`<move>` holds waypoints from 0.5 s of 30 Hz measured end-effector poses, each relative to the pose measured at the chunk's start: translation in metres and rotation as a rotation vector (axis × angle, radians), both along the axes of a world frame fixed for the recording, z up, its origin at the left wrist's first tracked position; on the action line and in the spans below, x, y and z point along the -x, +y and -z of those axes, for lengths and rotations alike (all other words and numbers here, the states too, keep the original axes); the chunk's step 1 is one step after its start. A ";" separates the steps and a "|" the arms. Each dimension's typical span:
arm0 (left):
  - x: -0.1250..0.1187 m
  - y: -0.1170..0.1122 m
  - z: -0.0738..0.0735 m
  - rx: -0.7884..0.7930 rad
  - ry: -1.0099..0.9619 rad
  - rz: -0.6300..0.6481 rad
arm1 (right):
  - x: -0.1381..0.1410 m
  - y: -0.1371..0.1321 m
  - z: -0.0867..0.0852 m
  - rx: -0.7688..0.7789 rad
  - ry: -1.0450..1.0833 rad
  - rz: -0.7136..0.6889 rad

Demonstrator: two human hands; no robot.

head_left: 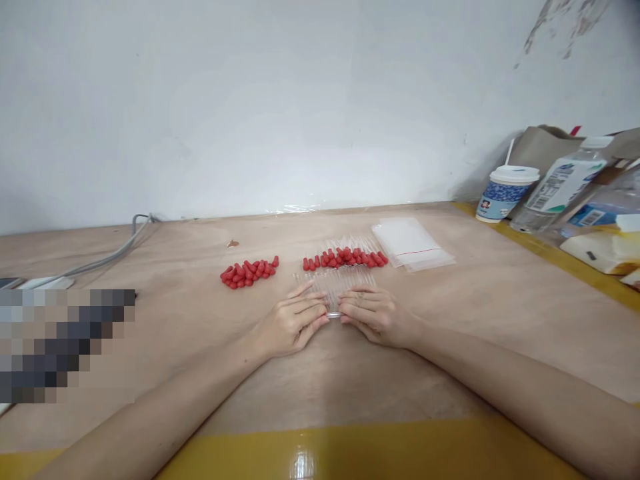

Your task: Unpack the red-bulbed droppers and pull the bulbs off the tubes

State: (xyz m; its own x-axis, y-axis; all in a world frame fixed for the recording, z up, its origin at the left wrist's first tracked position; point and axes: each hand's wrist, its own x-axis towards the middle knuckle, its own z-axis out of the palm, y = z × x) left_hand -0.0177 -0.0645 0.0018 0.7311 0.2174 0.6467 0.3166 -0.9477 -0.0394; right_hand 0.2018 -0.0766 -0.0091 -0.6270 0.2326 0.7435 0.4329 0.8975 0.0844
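Both hands lie over a flat row of thin clear dropper tubes (334, 287) on the table. My left hand (297, 320) covers the left part of the row, fingers bent forward and thumb at the near edge. My right hand (373, 313) mirrors it on the right. Between the thumbs shows a shiny clear edge, perhaps a tube lying crosswise. Just beyond is a row of red rubber bulbs (345, 257), with clear tubes pointing from them toward the wall. A loose pile of red bulbs (247, 273) rests to the left.
Clear plastic bags (413, 245) with a red line lie right of the bulbs. At the right stand a lidded paper cup (507, 193) and a plastic bottle (565, 183) beside some packaging. A grey cable (110, 257) runs along the left. Yellow tape (320, 447) edges the table.
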 end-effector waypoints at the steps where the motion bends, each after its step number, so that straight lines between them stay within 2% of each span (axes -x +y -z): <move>1: 0.000 0.000 0.000 -0.001 0.003 0.001 | 0.000 -0.001 0.000 -0.010 -0.005 0.002; 5: 0.006 -0.001 0.003 -0.027 0.011 -0.002 | -0.007 -0.002 0.001 -0.055 -0.024 -0.006; 8: 0.018 0.005 0.001 -0.052 -0.044 -0.087 | -0.019 0.003 -0.001 -0.028 0.060 0.058; 9: 0.024 0.008 -0.003 -0.049 -0.085 -0.152 | -0.023 0.006 -0.002 -0.013 0.105 0.122; 11: 0.039 0.018 -0.014 0.016 -0.201 -0.372 | -0.028 0.012 -0.004 0.008 0.174 0.298; 13: 0.060 0.031 -0.029 0.198 -0.386 -0.688 | -0.029 0.019 -0.005 0.021 0.188 0.467; 15: 0.085 0.045 -0.042 0.277 -0.465 -0.851 | -0.026 0.023 -0.006 0.051 0.165 0.561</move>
